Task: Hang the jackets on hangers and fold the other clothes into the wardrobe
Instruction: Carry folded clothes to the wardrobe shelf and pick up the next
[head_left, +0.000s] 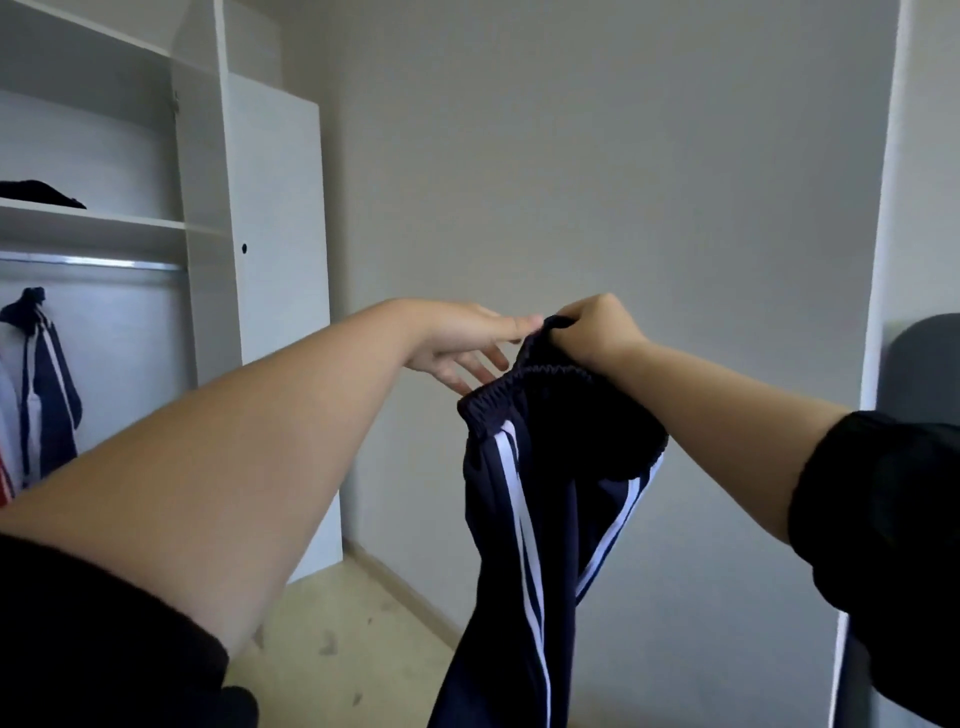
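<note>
Holding: my right hand (592, 332) gripped the navy track trousers (519, 493) at the elastic waistband, with its fingers curled round a bunched fold of cloth.
Left hand: my left hand (467, 338) lay open with its fingers straight and spread. The thumb tip was right at the waistband beside the right hand, and I could not tell whether it pressed the cloth.
Trousers: they hung in the air from the right hand, to the right of the wardrobe (202, 208) and well apart from it. White double stripes ran down each side, and the legs dropped out of the bottom of the view.
Wardrobe: it was white and stood open.
Shelf: the shelf (93, 221) inside the wardrobe carried a dark folded garment (41, 193) at its left end.
Rail: a metal rail (93, 262) ran just beneath that shelf.
Jacket: a navy and white striped jacket (47, 384) hung below the rail, inside the wardrobe's left part. I could not make out its hanger.
Door: a white door panel (280, 218) stood on the wardrobe's right side.
Floor: the pale floor (332, 623) showed to the right of the wardrobe's foot, under the trousers.
Sleeves: black sleeves were pushed up on both of my forearms.
Grey shape: a rounded grey object (924, 364) sat far right of the wardrobe, and I could not tell what it was.
</note>
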